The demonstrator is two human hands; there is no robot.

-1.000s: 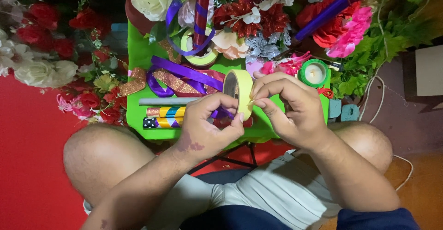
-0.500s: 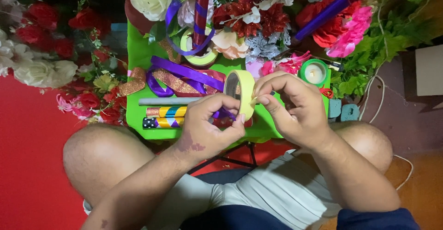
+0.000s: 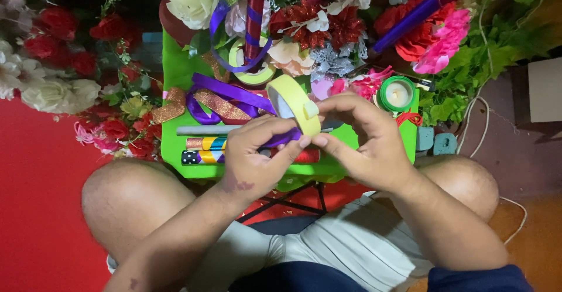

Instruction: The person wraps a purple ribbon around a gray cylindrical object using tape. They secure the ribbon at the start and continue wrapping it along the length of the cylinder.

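Both hands held the yellow tape roll [image 3: 293,101] above the green table [image 3: 175,69], left hand [image 3: 254,157] also pinching purple ribbon [image 3: 281,138]; since a second earlier, the right hand [image 3: 366,145] fingertips had lifted the tape's free end, readying a strip for pulling.

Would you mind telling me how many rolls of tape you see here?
3: a yellow roll held up between both hands, a pale green roll lying behind it among the ribbons, and a green roll at the table's right. The flowers may hide others.
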